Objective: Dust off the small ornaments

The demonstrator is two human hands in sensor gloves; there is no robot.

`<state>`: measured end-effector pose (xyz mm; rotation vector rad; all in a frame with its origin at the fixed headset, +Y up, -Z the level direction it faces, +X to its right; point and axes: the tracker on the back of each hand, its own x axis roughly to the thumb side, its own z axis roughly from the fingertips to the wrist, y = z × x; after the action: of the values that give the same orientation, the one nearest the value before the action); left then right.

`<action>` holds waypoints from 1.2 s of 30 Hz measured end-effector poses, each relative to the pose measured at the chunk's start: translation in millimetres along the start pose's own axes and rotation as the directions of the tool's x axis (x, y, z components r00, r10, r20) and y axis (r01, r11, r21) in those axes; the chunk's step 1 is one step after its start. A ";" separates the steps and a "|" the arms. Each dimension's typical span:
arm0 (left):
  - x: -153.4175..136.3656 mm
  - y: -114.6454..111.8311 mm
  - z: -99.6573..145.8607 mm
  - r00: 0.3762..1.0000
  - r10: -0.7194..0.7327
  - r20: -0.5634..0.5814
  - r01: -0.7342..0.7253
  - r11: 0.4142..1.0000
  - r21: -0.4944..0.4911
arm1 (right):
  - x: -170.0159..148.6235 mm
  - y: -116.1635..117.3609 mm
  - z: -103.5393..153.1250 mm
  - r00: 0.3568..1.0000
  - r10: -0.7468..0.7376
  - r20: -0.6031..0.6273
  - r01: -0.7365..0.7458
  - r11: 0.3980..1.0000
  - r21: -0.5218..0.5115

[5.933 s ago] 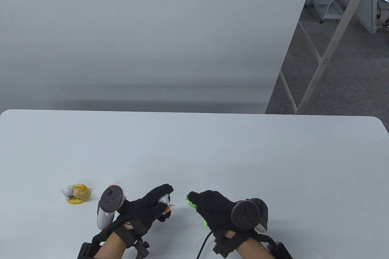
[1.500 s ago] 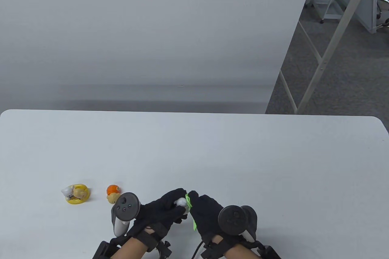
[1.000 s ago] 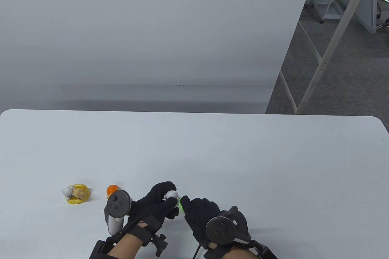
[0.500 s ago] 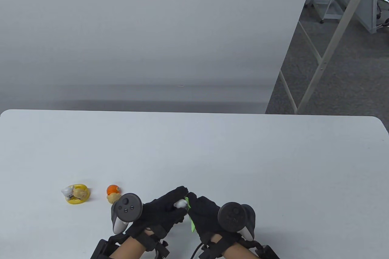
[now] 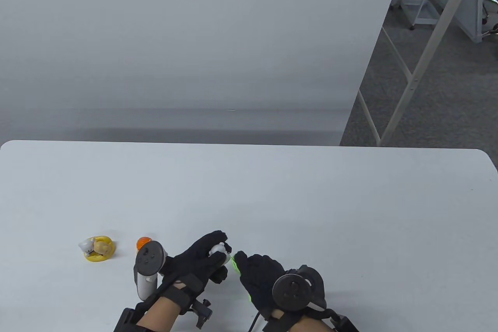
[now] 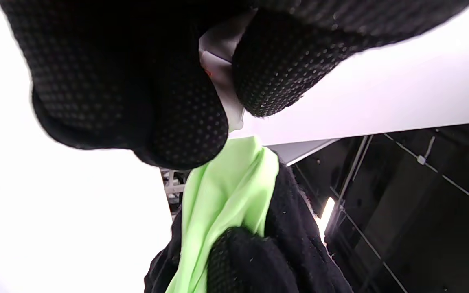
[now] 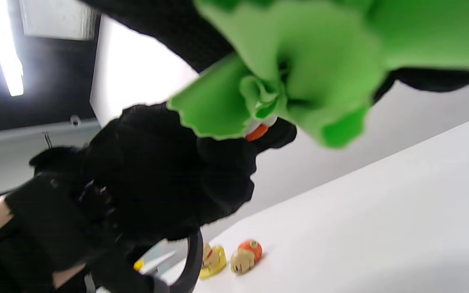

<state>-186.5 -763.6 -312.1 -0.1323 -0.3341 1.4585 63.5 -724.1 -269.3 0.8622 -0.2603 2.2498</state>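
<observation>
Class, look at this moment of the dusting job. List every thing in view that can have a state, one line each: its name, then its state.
white ornament: gripped in the left hand, off the table.
green cloth: bunched in the right hand, against the white ornament.
orange ornament: lying on the table, untouched.
yellow ornament: resting on the table, untouched.

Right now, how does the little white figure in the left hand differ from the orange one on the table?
The white figure is pinched in the left hand, off the table; the orange figure lies there on its side, untouched. One is mostly white, the other orange and tan. Both are small ornaments.
</observation>
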 end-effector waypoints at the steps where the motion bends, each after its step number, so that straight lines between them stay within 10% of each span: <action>1: -1.2 -1.9 -1.0 1.000 0.023 -0.002 -0.023 0.999 -0.036 | 0.6 -1.6 0.5 1.000 -0.010 0.012 0.011 1.000 -0.021; 4: -3.3 -11.7 -3.4 0.983 0.183 -0.027 -0.185 0.967 -0.178 | 4.1 -2.5 0.4 0.999 -0.003 0.054 0.005 0.999 -0.052; 13: 1.7 -14.6 -2.4 0.983 0.178 0.047 -0.166 0.967 -0.195 | 13.0 -7.2 6.2 0.991 0.064 0.121 -0.056 0.996 -0.071; 23: 30.1 -31.0 5.7 0.944 -0.231 0.237 0.277 0.943 -0.185 | 9.1 -13.1 -4.7 1.000 0.004 -0.025 -0.004 1.000 -0.026; 31: 18.3 -19.1 4.9 0.991 0.042 0.129 -0.033 0.997 -0.070 | -3.7 -12.3 -1.8 0.967 -0.244 -0.065 0.243 0.970 -0.028; 36: 11.3 -16.7 7.5 0.997 -0.018 0.076 0.018 1.000 0.003 | 13.0 -6.7 -0.1 0.998 -0.058 0.028 0.059 0.998 -0.035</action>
<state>-172.0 -755.2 -298.6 -0.0718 -0.3949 1.4482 61.1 -712.1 -261.4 0.8711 -0.2835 2.1738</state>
